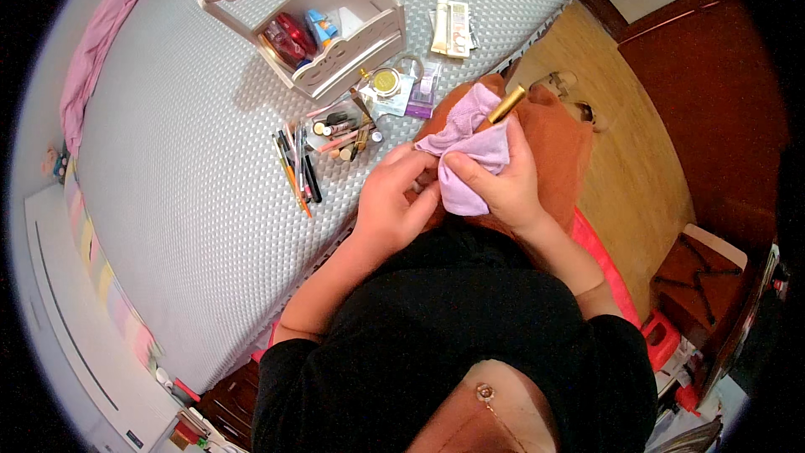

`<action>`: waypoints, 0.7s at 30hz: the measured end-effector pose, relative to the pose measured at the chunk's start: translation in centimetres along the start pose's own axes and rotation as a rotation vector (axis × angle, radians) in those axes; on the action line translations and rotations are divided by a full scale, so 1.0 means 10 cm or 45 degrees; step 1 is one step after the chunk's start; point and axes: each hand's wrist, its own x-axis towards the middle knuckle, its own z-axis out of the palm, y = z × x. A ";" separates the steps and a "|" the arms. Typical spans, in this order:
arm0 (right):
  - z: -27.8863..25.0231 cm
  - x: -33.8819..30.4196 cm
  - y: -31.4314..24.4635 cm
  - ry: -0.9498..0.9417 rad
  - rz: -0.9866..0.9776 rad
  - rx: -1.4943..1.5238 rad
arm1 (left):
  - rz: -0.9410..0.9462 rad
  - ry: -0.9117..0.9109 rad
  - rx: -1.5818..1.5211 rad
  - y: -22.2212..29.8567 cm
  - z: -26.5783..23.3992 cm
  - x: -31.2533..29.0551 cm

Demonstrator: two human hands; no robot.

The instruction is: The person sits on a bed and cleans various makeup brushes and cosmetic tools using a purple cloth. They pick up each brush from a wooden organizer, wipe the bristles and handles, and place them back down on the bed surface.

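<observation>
With my right hand (514, 182) clasping the lilac cloth (475, 153) against the gold tube (506, 105), I should wipe with even pressure; whether my left hand (394, 193) grips anything, I cannot tell

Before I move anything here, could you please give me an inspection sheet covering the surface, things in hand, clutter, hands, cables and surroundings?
Surface: grey patterned mattress, bearing several groups of small things.
Things in hand: lilac cloth wrapped around a gold tube, whose end sticks out.
Clutter: brushes and pencils lying loose; small makeup items beside them; white box with red and blue things inside; cream tube beyond.
Hands: right hand grips the cloth; left hand is beside it, fingers curled, contact unclear.
Cables: nothing seen for certain.
Surroundings: wooden floor on the right; pink fabric at the mattress's left edge.
</observation>
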 end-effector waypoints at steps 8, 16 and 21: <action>-0.11 0.18 -0.24 0.098 -0.040 0.093 | 0.028 -0.001 0.065 0.03 0.02 0.02; -0.13 0.09 -0.15 0.004 0.073 -0.019 | -0.584 -0.514 -1.186 -0.08 -0.02 -0.07; -0.04 0.04 -0.18 -0.092 0.207 0.007 | -0.635 -0.484 -1.210 -0.15 -0.03 -0.04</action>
